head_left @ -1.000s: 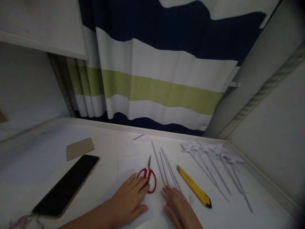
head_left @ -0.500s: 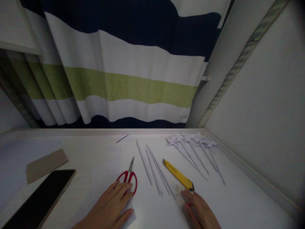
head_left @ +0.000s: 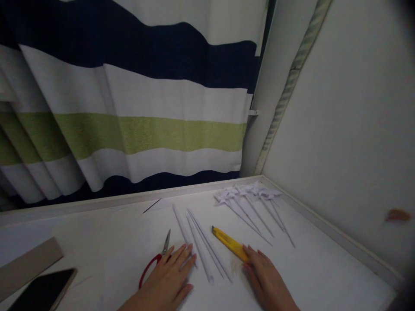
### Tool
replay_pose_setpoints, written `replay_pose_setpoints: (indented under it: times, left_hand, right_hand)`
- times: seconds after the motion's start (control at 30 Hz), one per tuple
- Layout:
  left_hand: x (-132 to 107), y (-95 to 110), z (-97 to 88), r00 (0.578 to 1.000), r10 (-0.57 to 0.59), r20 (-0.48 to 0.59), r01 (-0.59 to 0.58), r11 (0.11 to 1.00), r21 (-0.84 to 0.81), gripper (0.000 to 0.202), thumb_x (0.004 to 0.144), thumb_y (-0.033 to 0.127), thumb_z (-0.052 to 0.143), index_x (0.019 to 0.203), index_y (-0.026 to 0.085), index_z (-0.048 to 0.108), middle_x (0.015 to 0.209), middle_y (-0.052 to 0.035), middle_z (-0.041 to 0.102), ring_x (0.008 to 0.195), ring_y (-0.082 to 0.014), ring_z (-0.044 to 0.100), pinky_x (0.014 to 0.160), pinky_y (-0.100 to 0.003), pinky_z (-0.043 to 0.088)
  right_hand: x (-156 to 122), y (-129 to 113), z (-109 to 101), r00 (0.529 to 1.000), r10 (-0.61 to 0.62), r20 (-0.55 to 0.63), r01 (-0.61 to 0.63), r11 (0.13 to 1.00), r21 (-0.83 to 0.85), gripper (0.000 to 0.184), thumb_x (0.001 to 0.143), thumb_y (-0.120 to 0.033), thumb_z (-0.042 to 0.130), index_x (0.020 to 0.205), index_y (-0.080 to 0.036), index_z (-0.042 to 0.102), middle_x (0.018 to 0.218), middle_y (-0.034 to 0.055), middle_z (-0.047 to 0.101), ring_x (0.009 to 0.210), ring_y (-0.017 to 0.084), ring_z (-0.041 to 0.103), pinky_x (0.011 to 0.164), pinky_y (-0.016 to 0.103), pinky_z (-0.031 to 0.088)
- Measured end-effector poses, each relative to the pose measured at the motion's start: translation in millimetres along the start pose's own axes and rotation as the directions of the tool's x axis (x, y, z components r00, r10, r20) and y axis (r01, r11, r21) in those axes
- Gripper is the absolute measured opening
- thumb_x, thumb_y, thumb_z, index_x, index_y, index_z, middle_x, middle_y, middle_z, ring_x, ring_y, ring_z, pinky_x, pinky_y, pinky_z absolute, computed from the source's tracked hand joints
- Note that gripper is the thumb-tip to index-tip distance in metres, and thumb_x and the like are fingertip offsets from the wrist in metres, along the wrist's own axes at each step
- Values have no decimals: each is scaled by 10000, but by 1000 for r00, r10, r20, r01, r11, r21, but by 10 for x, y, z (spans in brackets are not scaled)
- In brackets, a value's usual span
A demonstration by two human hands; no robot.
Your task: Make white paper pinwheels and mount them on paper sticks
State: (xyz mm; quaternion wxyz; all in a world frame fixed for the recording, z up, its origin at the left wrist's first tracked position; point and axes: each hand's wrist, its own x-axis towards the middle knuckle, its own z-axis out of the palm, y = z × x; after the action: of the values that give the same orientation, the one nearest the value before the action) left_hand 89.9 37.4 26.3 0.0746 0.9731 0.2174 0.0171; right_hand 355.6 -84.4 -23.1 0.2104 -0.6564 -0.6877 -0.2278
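Note:
My left hand (head_left: 170, 278) lies palm down with its fingers apart. It covers part of the red-handled scissors (head_left: 166, 242), and its fingertips reach the nearest of several thin rolled white paper sticks (head_left: 198, 248). On the right, my right hand (head_left: 267, 276) has its fingers and thumb closed around the rear end of a yellow utility knife (head_left: 228, 242), which lies on the table and points away to the left. Beyond the knife are several white paper pinwheels (head_left: 249, 192) on paper sticks, laid side by side.
A black phone (head_left: 45, 289) and a flat brown cardboard piece (head_left: 30, 268) lie at the left of the white table (head_left: 324, 276). A thin dark stick (head_left: 151, 206) rests near the back edge. Behind hangs a striped curtain (head_left: 145, 134); a white wall (head_left: 340, 129) rises at the right.
The view has turned to the right. My left hand has slid right, from the scissors' handles toward the paper sticks. My right hand has moved forward onto the utility knife's rear end.

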Motion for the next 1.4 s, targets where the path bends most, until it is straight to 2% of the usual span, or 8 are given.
replay_pose_setpoints:
  times: [0.13,0.3,0.4,0.57,0.83,1.13,1.3,1.4]
  left_hand:
    - [48,-37,47,997,-3,-81,5,1000,29,363,848,271,334,1202,261,415,1258,-69,439,1137,-243,410,947,-463,312]
    - [110,94,-96,991,-106,-77,111,992,60,253,820,207,364,946,191,583,985,-75,615,960,-234,540,933,-493,300]
    - [155,156,-180,986,-141,-87,146,988,52,251,826,196,345,834,184,595,818,-48,629,839,-194,574,939,-472,292]
    - [199,116,-119,980,-148,-135,156,987,46,253,831,235,348,919,204,583,869,-53,623,838,-220,564,833,-440,389]
    - [173,19,27,987,-137,-87,138,990,9,310,806,270,409,1097,303,510,984,-49,588,909,-246,541,790,-425,411]
    - [154,64,-74,974,-208,-87,207,978,-16,254,826,256,352,894,182,585,922,-71,597,862,-230,534,785,-404,382]
    - [132,64,-125,971,-208,-115,208,978,-13,250,827,266,351,806,173,582,831,-63,603,773,-218,544,717,-375,387]
    - [122,52,-190,969,-208,-135,208,978,-15,252,830,276,352,750,180,571,786,-49,598,745,-210,543,696,-357,381]
  right_hand:
    - [-31,9,-5,991,123,61,-127,990,66,296,849,-266,351,1065,-92,456,913,138,652,809,199,629,711,333,532]
    - [-112,10,-14,923,351,158,-361,932,39,250,848,-265,356,983,-117,505,850,111,658,749,188,629,671,317,522]
    - [-145,45,-19,887,425,182,-429,903,-15,247,847,-270,357,993,-134,502,875,108,652,770,192,624,686,320,508]
    - [-156,95,-30,829,519,208,-513,854,-83,259,854,-277,336,999,-135,498,892,110,646,780,190,621,692,307,494]
    - [-82,148,-77,810,552,196,-543,833,-104,266,846,-302,352,999,-140,497,929,102,635,842,188,597,756,301,456]
    - [545,532,-70,812,511,282,-452,857,-248,170,841,-155,327,842,-152,497,686,66,640,630,196,613,522,259,407]
    - [725,547,62,832,457,315,-376,881,-287,242,792,-10,346,958,-120,483,857,93,620,829,181,583,625,248,413]
    - [726,541,109,818,447,362,-350,886,-303,164,848,-107,366,914,-101,516,828,63,605,775,157,581,653,287,441]
